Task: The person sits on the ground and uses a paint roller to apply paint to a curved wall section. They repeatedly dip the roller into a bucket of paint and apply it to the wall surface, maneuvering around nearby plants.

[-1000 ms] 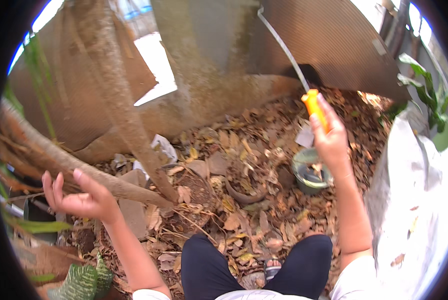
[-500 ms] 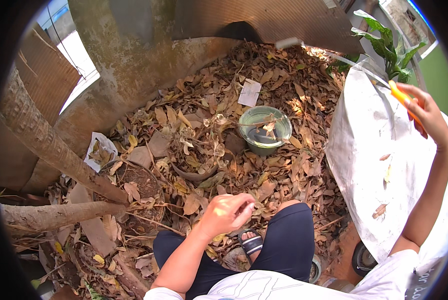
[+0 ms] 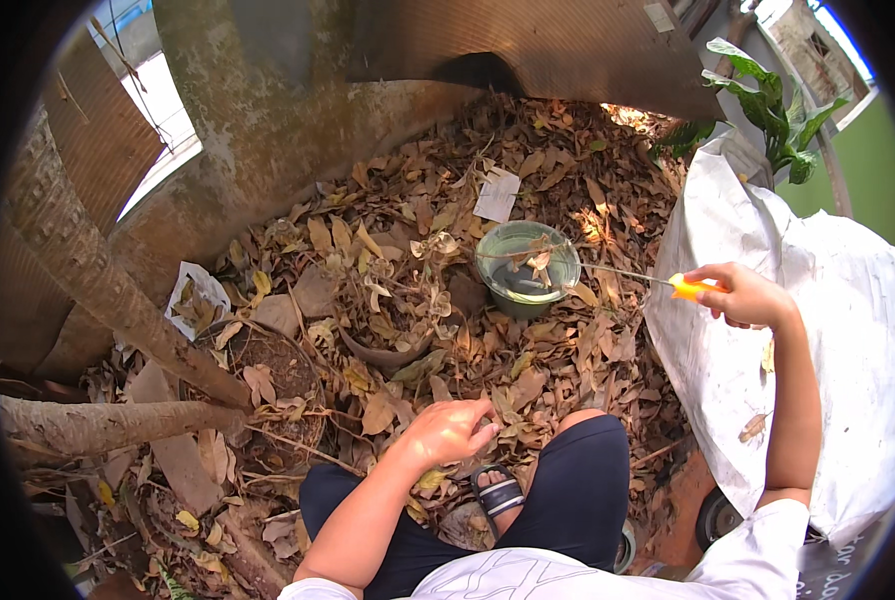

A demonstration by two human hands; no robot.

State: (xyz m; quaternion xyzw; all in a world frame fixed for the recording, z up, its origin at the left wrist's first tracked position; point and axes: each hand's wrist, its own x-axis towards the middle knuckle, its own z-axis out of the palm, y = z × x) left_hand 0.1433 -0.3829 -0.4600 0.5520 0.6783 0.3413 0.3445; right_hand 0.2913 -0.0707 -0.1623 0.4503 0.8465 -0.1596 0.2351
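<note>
In my right hand (image 3: pixel 733 294) I grip the bright orange handle of a long, thin metal-shafted tool (image 3: pixel 690 287). Its shaft points left, reaching near the right rim of a green plastic bucket (image 3: pixel 521 300); I cannot tell what shape its far end has. Dry leaves and a thin stick show at the bucket's mouth. My left hand (image 3: pixel 450 432) hovers above my lap with fingers curled in, the thumb beside them, and nothing visible in it. Brown dry leaves (image 3: pixel 588 350) cover the ground below both hands.
A large white sack (image 3: pixel 818 300) stands at the right. Tree trunks (image 3: pixel 118 265) lean in from the left beside a soil-filled pot (image 3: pixel 288 365). A paper sheet (image 3: pixel 497 195) lies beyond the bucket. A stained wall (image 3: pixel 278 150) curves along the back, under a corrugated sheet (image 3: pixel 568 50).
My right hand has come down and to the left from above the white sack, bringing the orange-handled tool toward the bucket. My left hand has hardly moved.
</note>
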